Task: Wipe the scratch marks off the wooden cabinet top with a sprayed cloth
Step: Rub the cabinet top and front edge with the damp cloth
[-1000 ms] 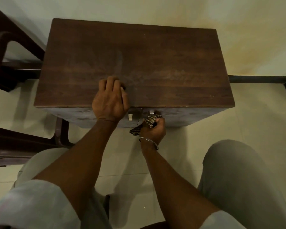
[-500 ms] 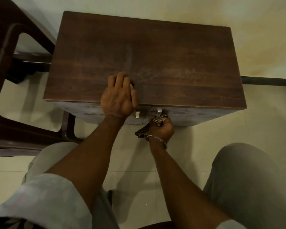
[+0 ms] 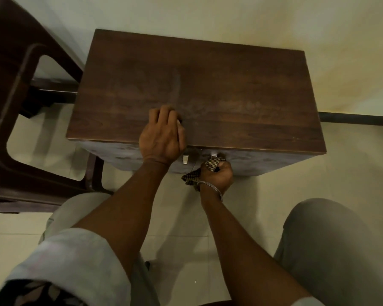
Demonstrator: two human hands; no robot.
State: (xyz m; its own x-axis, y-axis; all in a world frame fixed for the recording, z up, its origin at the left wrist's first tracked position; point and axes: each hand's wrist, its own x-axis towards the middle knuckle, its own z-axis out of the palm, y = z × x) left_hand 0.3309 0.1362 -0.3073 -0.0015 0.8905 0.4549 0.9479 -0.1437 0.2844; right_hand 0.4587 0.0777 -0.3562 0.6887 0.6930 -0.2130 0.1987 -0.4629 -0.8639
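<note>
The dark wooden cabinet top (image 3: 241,89) shows pale smudged scratch marks (image 3: 228,108) across its middle. My left hand (image 3: 163,138) rests on the top's front edge with its fingers curled. A small dark bit shows at its fingertips, and I cannot tell whether the hand holds it. My right hand (image 3: 217,176) is below the top, against the cabinet front, closed on a brown checked cloth (image 3: 211,165). The cloth sits just under the right metal door handle (image 3: 213,154). A metal bangle circles my right wrist.
A dark wooden chair (image 3: 16,107) stands close to the cabinet's left side. The cabinet backs onto a pale wall (image 3: 230,18) with a dark skirting strip (image 3: 358,119). My knees (image 3: 332,246) flank the tiled floor (image 3: 181,235) in front. A second door handle (image 3: 185,159) sits left of the cloth.
The view has shifted, so the cabinet sits further right and lower in frame. Both hands keep their places relative to the cabinet; the cloth stays at the handle.
</note>
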